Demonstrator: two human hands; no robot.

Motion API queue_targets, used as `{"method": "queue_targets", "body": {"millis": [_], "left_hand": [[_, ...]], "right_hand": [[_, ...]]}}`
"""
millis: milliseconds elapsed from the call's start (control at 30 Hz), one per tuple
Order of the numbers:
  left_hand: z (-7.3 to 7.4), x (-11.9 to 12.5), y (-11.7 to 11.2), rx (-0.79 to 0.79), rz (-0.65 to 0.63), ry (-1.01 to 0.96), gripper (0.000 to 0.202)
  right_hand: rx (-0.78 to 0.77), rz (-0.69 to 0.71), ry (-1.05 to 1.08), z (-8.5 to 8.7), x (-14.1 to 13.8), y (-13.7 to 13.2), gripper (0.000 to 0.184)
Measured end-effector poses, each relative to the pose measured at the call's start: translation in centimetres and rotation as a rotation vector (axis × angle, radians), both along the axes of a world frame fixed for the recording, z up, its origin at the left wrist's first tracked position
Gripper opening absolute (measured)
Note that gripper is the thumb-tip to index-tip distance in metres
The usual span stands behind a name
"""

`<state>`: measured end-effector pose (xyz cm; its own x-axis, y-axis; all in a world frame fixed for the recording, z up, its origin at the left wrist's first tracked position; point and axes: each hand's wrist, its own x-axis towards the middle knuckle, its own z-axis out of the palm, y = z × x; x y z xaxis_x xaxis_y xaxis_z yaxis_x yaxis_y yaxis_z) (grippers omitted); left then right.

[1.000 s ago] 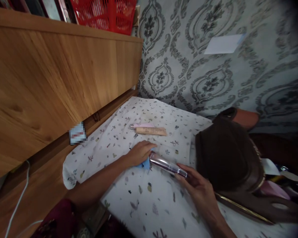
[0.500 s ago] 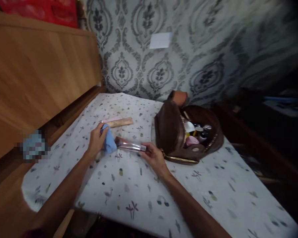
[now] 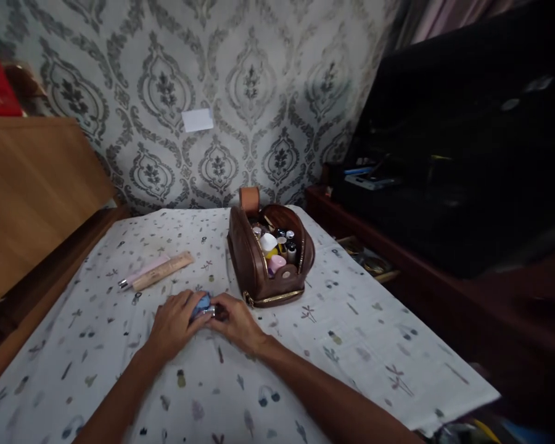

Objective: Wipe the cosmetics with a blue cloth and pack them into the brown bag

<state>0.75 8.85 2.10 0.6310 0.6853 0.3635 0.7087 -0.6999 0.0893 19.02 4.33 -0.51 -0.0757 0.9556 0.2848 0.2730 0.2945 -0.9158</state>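
Note:
My left hand (image 3: 176,324) is closed around a blue cloth (image 3: 202,303), which covers part of a shiny cosmetic tube. My right hand (image 3: 238,324) pinches that cosmetic tube (image 3: 221,312) from the other side; fingers hide most of it, leaving a silvery bit and a dark part visible. Both hands meet just above the patterned white cloth. Beyond my left hand lie a beige tube (image 3: 166,271) and a pale pink tube (image 3: 144,273) with a silver end, side by side. A brown zip bag (image 3: 245,262) stands open past my right hand, holding several small bottles and jars.
The white tablecloth (image 3: 333,370) with small prints covers the surface. A wooden panel (image 3: 37,179) borders the left, and a patterned wall (image 3: 254,148) with a white card (image 3: 197,119) rises behind. On the right are a dark screen-like object (image 3: 444,154) and a partly open drawer (image 3: 383,271).
My hands have come together, with the blue cloth now wrapped against the tube that my right hand holds. The view has turned right, showing more of the dark right side.

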Motion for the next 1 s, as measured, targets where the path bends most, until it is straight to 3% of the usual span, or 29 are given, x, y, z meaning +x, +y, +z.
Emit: {"method": "queue_targets", "body": {"millis": [133,333,467,633,800,1000], "left_hand": [[0.0,-1.2,1.2,-0.067,-0.061,-0.072,0.034],[-0.2,-2.3,2.1,-0.104,-0.010,-0.155,0.036],[-0.1,-2.3,2.0,-0.105,0.012,-0.156,0.036],[0.1,-2.3,1.5,-0.053,0.022,-0.167,0.040],[0.3,-2.5,1.3,-0.023,0.038,-0.157,0.041],[0.8,-3.0,1.6,-0.082,0.063,-0.148,0.041]], "right_hand": [[0.017,-0.025,-0.048,0.4,0.1,-0.1,0.031],[0.029,-0.006,-0.055,0.8,0.4,-0.2,0.030],[0.023,0.019,-0.042,0.4,0.5,-0.1,0.031],[-0.040,0.023,-0.067,0.3,0.6,0.0,0.048],[-0.040,0.067,-0.111,0.9,0.7,-0.1,0.037],[-0.137,0.062,0.030,0.7,0.3,0.0,0.046]]}}
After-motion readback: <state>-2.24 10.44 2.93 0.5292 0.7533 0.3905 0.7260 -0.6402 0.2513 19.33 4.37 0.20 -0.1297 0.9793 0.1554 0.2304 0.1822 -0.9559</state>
